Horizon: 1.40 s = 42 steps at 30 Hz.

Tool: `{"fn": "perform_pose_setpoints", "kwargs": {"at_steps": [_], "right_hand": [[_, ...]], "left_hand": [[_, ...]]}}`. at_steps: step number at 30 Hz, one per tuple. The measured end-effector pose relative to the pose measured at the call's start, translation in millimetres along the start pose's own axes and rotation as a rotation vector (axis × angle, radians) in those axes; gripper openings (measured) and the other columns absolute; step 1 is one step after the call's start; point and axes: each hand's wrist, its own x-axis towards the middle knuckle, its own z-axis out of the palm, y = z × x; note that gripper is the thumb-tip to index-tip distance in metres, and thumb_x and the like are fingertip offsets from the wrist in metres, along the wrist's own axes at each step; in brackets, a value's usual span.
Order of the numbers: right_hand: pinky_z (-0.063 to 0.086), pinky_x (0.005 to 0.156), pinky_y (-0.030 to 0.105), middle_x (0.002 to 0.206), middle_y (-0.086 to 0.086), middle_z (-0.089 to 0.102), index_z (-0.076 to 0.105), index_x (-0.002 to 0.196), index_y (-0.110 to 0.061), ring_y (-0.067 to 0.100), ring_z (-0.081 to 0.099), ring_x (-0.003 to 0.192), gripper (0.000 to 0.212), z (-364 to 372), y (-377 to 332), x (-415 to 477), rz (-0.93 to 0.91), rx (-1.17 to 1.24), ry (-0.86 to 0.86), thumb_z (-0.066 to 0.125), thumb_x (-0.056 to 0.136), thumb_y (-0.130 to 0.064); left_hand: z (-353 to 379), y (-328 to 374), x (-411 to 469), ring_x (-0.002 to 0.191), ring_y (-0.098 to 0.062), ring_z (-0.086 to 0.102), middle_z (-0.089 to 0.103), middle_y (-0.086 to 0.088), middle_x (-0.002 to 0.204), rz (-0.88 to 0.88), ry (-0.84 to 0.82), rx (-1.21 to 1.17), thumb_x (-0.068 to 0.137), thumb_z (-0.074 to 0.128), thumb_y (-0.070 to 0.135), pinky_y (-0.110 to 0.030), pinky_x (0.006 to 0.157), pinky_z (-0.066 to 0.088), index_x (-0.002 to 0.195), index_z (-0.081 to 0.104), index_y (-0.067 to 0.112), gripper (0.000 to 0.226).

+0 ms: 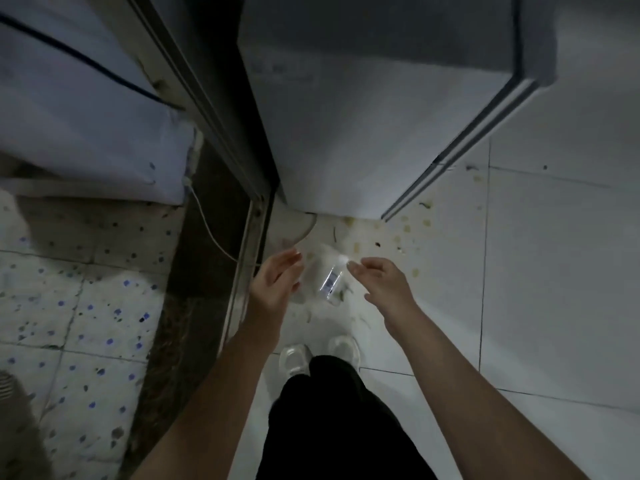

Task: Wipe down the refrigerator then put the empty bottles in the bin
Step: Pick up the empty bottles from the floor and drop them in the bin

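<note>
Because the small clear plastic bottle with a dark-printed label [331, 279] hangs tilted between the two hands, cap end uppermost, the chief risk I see is a miss; if it drops off-centre, so light and smooth a cylinder could bounce, roll over the glossy white floor tiles [554, 254] and slip under the boxy pale-grey refrigerator [346, 116] just beyond; the right hand [384, 282] has finger and thumb drawn close beside the cap, yet blur hides whether they pinch it or not, so I cannot tell; the left hand [275, 282] is spread and relaxed, grasping nothing, near the bottle's other side; beneath the bottle lies a soft, whitish, filmy shape [325, 317], possibly a bin liner, too blurred to name; a limp rim there would likely fold and deflect the bottle; yellowish spatters [405, 230] fleck the tiles by the refrigerator's foot, perhaps slick underfoot; the dim light makes aiming harder.
</note>
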Motion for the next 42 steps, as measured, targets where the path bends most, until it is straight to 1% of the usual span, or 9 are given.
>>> {"fn": "perform_pose_setpoints", "kwargs": {"at_steps": [6,14,21,25,29,33,37,39,42], "right_hand": [[0.047,0.088,0.031,0.092,-0.010,0.057,0.054,0.103,-0.019,0.000,0.055,0.086,0.032,39.1,103.1,120.6,0.070,-0.020,0.000,0.071,0.081,-0.034],[0.047,0.095,0.041,0.105,0.001,0.058,0.050,0.112,-0.015,0.017,0.057,0.099,0.050,73.6,228.0,253.9,0.136,-0.049,0.148,0.075,0.075,-0.038],[0.044,0.097,0.037,0.134,0.011,0.046,0.037,0.131,-0.011,0.023,0.052,0.114,0.074,93.3,284.3,332.0,0.166,-0.076,0.211,0.076,0.074,-0.038],[0.044,0.095,0.035,0.128,0.011,0.049,0.034,0.132,-0.009,0.024,0.053,0.111,0.079,102.2,305.7,360.3,0.174,-0.094,0.257,0.077,0.073,-0.040],[0.041,0.076,0.027,0.111,0.005,0.054,0.037,0.130,-0.007,0.018,0.055,0.093,0.080,107.5,317.1,371.8,0.164,-0.136,0.306,0.078,0.071,-0.043],[0.038,0.069,0.023,0.096,-0.003,0.054,0.045,0.125,-0.008,0.013,0.054,0.082,0.073,109.4,318.0,374.9,0.131,-0.173,0.337,0.078,0.070,-0.042],[0.042,0.060,0.024,0.082,0.002,0.067,0.066,0.095,-0.008,0.014,0.062,0.069,0.047,110.1,316.4,369.7,0.111,-0.244,0.279,0.079,0.067,-0.044],[0.049,0.063,0.026,0.073,-0.001,0.067,0.068,0.080,-0.016,0.012,0.064,0.065,0.027,110.0,314.5,362.9,0.091,-0.256,0.206,0.078,0.070,-0.039],[0.052,0.065,0.025,0.071,-0.005,0.067,0.062,0.069,-0.027,0.010,0.066,0.065,0.019,110.3,314.4,356.3,0.060,-0.270,0.151,0.078,0.071,-0.037]], "left_hand": [[-17.6,-128.4,108.4,0.111,-0.021,0.059,0.063,-0.007,0.116,-0.111,0.041,-0.002,0.088,0.059,0.012,-0.037,0.096,0.048,0.112,0.060,0.012,0.024],[-37.2,-267.9,214.6,0.101,-0.019,0.056,0.061,-0.011,0.112,-0.134,0.061,0.053,0.088,0.060,0.010,-0.036,0.089,0.046,0.099,0.061,0.019,0.015],[-55.1,-332.8,264.2,0.096,-0.010,0.058,0.061,-0.002,0.108,-0.088,0.054,0.236,0.089,0.059,0.014,-0.025,0.087,0.046,0.105,0.058,0.020,0.017],[-56.1,-353.6,285.1,0.086,-0.004,0.057,0.061,0.002,0.101,-0.079,0.077,0.259,0.089,0.058,0.013,-0.012,0.073,0.046,0.109,0.057,0.015,0.020],[-57.5,-367.8,296.0,0.084,-0.009,0.058,0.062,-0.003,0.098,-0.056,0.088,0.244,0.089,0.058,0.011,-0.016,0.072,0.047,0.106,0.058,0.014,0.018],[-62.5,-374.7,305.6,0.082,-0.011,0.058,0.062,-0.002,0.095,-0.040,0.147,0.218,0.088,0.059,0.011,-0.015,0.065,0.048,0.097,0.057,0.020,0.013],[-69.0,-378.9,317.4,0.077,-0.008,0.056,0.061,0.002,0.089,0.005,0.273,0.241,0.086,0.061,0.009,-0.011,0.059,0.045,0.096,0.055,0.015,0.013],[-71.6,-381.0,323.5,0.075,-0.004,0.055,0.057,0.007,0.085,0.019,0.307,0.296,0.084,0.063,0.011,-0.007,0.054,0.043,0.092,0.053,0.019,0.015],[-76.7,-386.4,333.7,0.070,-0.003,0.052,0.053,0.009,0.080,0.038,0.298,0.408,0.078,0.071,0.017,-0.010,0.055,0.043,0.099,0.049,0.018,0.030]]}}
